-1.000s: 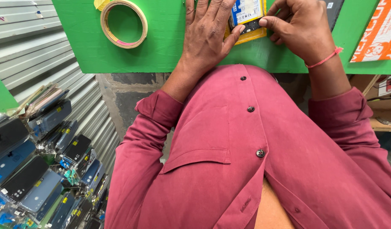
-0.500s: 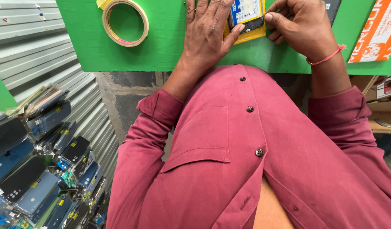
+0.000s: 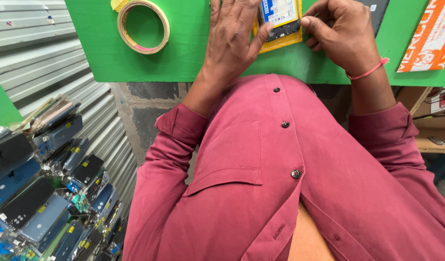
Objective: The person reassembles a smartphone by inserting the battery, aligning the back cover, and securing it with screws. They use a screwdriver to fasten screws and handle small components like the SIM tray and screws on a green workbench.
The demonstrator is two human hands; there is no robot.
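Little has shifted since the earlier frames: both hands stay on the small flat device, only the view has drifted slightly. Phone cases (image 3: pixel 43 193) hang in plastic sleeves at far left. On the green table (image 3: pixel 193 58) lies a tape roll (image 3: pixel 143 26). Next, the left hand (image 3: pixel 232 38) lies flat with fingers spread, thumb pressing the device (image 3: pixel 280 17), which rests on a yellow pad. The right hand (image 3: pixel 341 36) is curled, fingertips pinched at the device's right edge.

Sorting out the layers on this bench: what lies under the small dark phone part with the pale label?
A yellow pad shows under the small dark phone part, on the green tabletop. The left hand covers its left edge; the right hand touches its right.
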